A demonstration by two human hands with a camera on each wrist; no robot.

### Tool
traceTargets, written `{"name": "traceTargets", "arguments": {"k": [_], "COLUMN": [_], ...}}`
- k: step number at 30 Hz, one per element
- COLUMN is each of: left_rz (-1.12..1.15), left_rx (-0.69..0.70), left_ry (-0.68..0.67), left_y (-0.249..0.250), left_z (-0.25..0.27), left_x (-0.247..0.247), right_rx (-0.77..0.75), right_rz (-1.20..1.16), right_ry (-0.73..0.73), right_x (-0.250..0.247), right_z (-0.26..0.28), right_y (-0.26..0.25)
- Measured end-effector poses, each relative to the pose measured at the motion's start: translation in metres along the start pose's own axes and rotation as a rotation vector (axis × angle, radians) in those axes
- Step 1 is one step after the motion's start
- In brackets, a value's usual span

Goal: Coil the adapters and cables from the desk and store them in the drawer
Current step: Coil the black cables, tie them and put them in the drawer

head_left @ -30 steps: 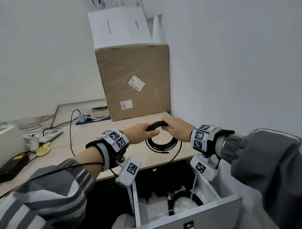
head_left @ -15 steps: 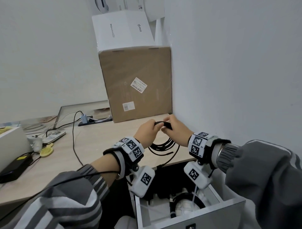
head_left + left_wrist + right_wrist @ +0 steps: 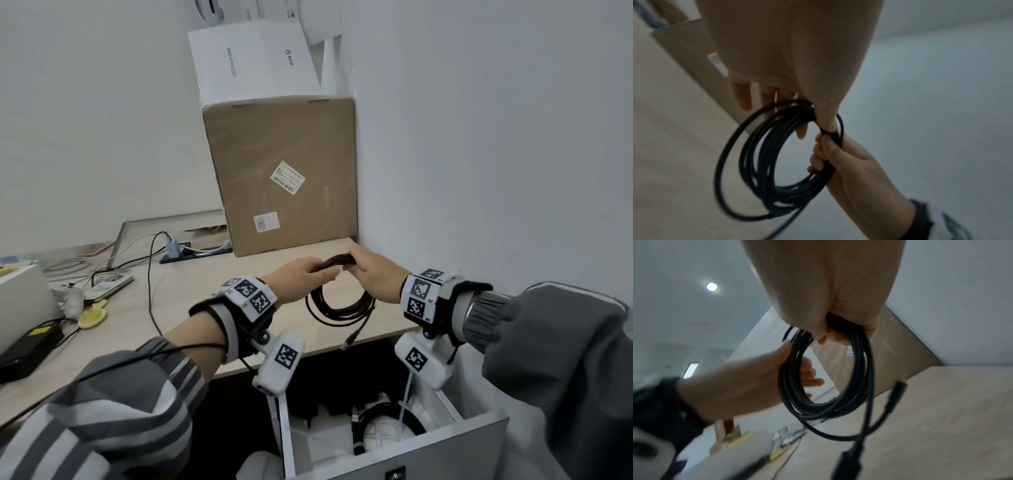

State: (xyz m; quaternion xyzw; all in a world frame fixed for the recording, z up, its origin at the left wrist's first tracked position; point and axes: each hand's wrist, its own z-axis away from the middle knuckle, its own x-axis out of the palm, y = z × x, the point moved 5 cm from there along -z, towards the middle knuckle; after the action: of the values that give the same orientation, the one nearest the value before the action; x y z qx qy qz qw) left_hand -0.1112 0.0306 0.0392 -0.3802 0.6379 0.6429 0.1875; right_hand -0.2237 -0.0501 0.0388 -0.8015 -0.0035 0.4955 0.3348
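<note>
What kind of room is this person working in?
Probably an office or workroom corner. A wooden desk stands against white walls, a cardboard box is stacked on it with a white box on top, and loose cables and a black power adapter lie about.

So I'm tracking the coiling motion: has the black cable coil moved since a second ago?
Yes. The black cable coil has come up off the desk; both hands hold it, hanging, nearer the cardboard box.

Office corner: wooden desk (image 3: 191,301), stacked cardboard box (image 3: 284,178), power brick (image 3: 27,349), white walls.
</note>
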Motion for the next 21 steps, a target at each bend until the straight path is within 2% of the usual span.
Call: {"name": "traceTargets", "arguments": {"k": [2, 4, 6, 8, 11, 13, 15, 17, 21], "left_rz": [-0.146, -0.153, -0.087, -0.019, 0.229, 0.393, 0.458, 0.424, 0.199], "left_rx": [0.03, 0.026, 0.026, 0.051, 0.075, 0.083, 0.086, 0.047, -0.014], "left_ry": [-0.057, -0.097, -0.067, 0.027, 0.164, 0.199, 0.211, 0.186, 0.017], "left_y": [0.007, 0.009, 0.007, 0.004, -0.004, -0.006, -0.006, -0.007, -0.009], "left_z": [0.001, 0.001, 0.002, 0.001, 0.0, 0.001, 0.002, 0.003, 0.003], "left_x": [0.003, 0.007, 0.007, 0.003, -0.003, -0.003, -0.001, 0.001, -0.001], "right_rx": [-0.047, -0.059, -0.049, -0.041, -0.014, 0.019, 0.043, 0.055, 0.019], "right_rz": [0.103, 0.109, 0.026, -0.079, -0.209, -0.316, -0.311, -0.26, -0.04], "right_ry": [-0.069, -0.082, -0.06, -0.025, -0.013, -0.011, 0.023, 0.037, -0.034], "right_x": [0.007, 0.012, 0.012, 0.009, 0.004, 0.003, 0.001, -0.001, -0.002], "right_z": [0.002, 0.001, 0.0, -0.002, 0.0, 0.003, 0.003, 0.002, 0.003], "right_y": [-0.009, -0.014, -0.014, -0.011, -0.002, 0.002, 0.002, 0.002, -0.001]}}
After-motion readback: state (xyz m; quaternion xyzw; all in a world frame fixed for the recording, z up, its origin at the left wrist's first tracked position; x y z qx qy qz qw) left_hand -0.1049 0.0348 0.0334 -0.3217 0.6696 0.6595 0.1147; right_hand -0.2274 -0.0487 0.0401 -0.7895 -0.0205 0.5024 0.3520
